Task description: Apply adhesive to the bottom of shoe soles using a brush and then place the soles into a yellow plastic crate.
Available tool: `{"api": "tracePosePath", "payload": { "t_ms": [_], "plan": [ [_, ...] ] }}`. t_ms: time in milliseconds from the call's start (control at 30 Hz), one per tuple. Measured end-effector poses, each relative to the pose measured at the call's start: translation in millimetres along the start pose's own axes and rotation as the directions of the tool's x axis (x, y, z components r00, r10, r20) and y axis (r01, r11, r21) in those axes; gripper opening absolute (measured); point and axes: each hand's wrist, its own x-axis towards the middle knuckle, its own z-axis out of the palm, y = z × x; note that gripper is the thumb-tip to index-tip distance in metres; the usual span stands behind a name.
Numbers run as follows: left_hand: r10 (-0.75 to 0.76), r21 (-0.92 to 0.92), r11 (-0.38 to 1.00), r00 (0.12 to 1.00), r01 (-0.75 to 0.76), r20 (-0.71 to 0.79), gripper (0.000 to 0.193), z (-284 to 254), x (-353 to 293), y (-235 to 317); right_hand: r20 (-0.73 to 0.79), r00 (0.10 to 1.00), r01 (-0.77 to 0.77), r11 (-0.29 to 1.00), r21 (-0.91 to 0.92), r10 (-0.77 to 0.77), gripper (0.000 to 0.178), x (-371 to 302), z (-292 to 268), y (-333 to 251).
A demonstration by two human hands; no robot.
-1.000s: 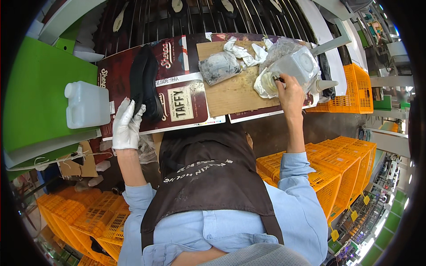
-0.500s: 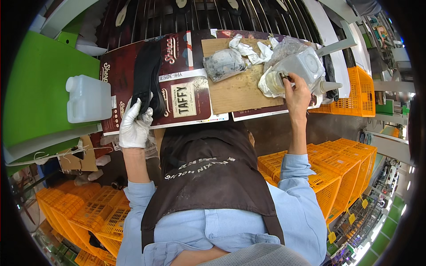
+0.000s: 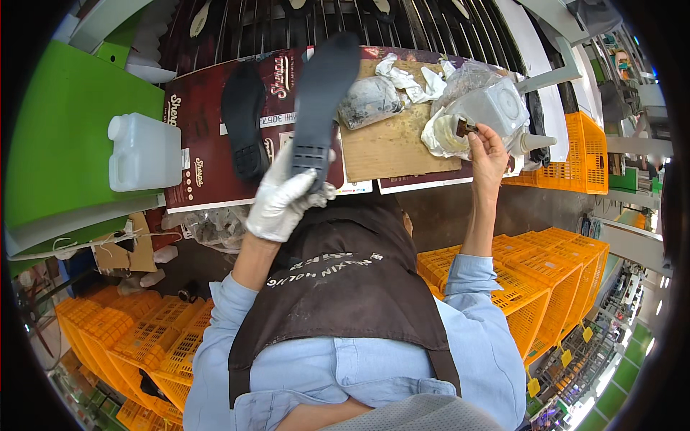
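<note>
My left hand [image 3: 282, 200], in a white glove, grips the heel end of a black shoe sole [image 3: 325, 93], raised above the board with its toe pointing away. Another black sole [image 3: 243, 118] lies flat on the printed maroon board [image 3: 201, 161] just left of it. At the right, my bare right hand [image 3: 489, 158] pinches a small dark brown brush-like tool [image 3: 466, 128] at the mouth of a pale, round container [image 3: 449, 135]. White wrapping surrounds the container, and what is inside is hard to make out.
A grey-smeared jar [image 3: 370, 103] lies on the brown cardboard [image 3: 402, 154] beside crumpled white tissue [image 3: 411, 85]. Right of it is a translucent bottle [image 3: 496, 104] with a nozzle. A white jug [image 3: 146, 153] stands at left. Beyond are conveyor rollers [image 3: 269, 32]; orange crates [image 3: 532, 287] flank me.
My left hand has lifted one black sole off the other and moved right with it. The brush-like tool in my right hand has turned slightly at the container.
</note>
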Motion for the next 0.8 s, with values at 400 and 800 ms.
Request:
{"api": "tracePosePath", "payload": {
  "t_ms": [400, 800],
  "plan": [
    [-0.233, -0.045, 0.969, 0.962, 0.241, 0.141, 0.060, 11.4, 15.5, -53.7, 0.223, 0.975, -0.064, 0.949, 0.310, -0.007, 0.027, 8.8, 65.9, -48.8],
    [-0.201, -0.072, 0.974, 0.967, 0.214, 0.157, 0.062, 10.2, 13.5, -53.0, 0.546, 0.689, 0.647, 0.744, -0.166, -0.477, 0.024, -55.9, 109.1, -80.3]
  ]
}}
